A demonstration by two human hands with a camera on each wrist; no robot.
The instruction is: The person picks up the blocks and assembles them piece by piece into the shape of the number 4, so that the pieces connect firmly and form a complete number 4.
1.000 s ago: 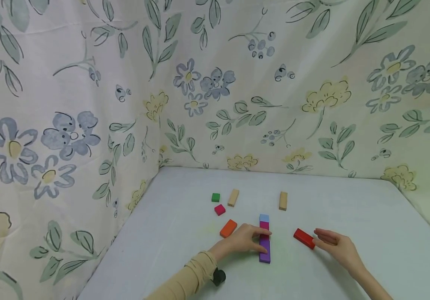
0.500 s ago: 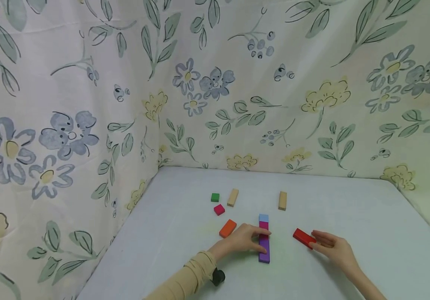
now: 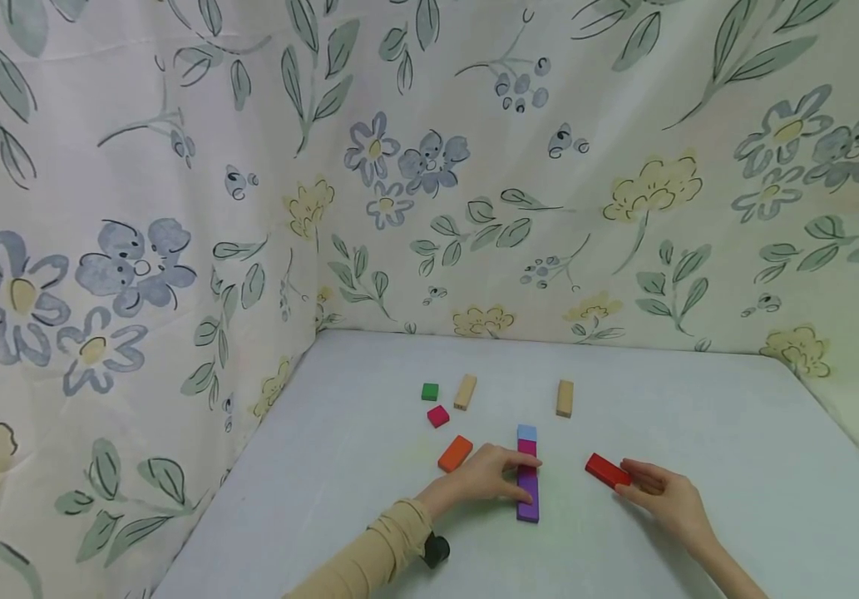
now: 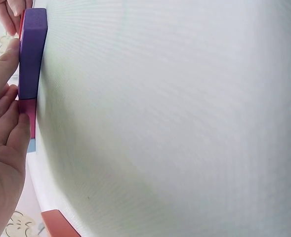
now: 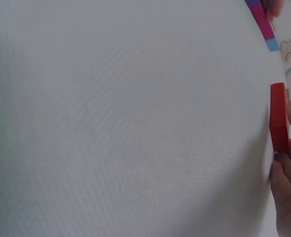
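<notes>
A straight row of blocks lies on the white table (image 3: 369, 532): a long purple block (image 3: 528, 509) at the near end, a magenta block (image 3: 527, 448) in the middle and a light blue block (image 3: 526, 433) at the far end. My left hand (image 3: 485, 476) rests over this row, thumb touching the purple block and fingertips on the magenta one, fingers fairly straight. Off to the right, my right hand (image 3: 664, 497) has its thumb and fingers on either side of one end of a red block (image 3: 607, 471), which lies at a slant.
Left of the row lies an orange block (image 3: 455, 454). Farther back are a small crimson block (image 3: 438, 416), a green block (image 3: 430, 392) and two plain wooden blocks, one left (image 3: 465, 392), one right (image 3: 565, 398). A black object (image 3: 436, 550) shows beside the left forearm. Floral cloth surrounds the table.
My right hand has moved slightly left, bringing its thumb and fingers round the red block's end. The left hand and the blocks look the same.
</notes>
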